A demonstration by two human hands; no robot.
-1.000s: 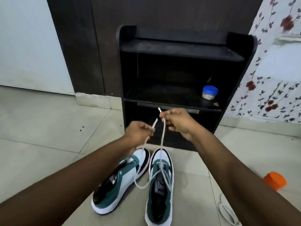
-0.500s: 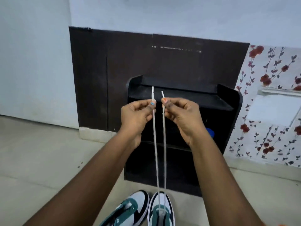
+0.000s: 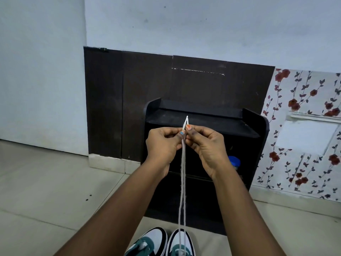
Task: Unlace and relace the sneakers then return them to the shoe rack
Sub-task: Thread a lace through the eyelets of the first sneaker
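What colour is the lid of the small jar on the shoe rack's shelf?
Blue, on the small jar's lid, which peeks out beside the right wrist in the head view.

Your two sneakers sit toe-first toward the shoe rack, one lace drawn straight up.

Your right sneaker (image 3: 181,245), white with a black toe rim and teal panels, stands on the floor just beside the left sneaker (image 3: 147,244), which angles slightly away. From the right one a white lace (image 3: 182,182) rises as two taut strands, its tips meeting at the top. The black shoe rack (image 3: 258,130) stands against the wall just beyond the toes.
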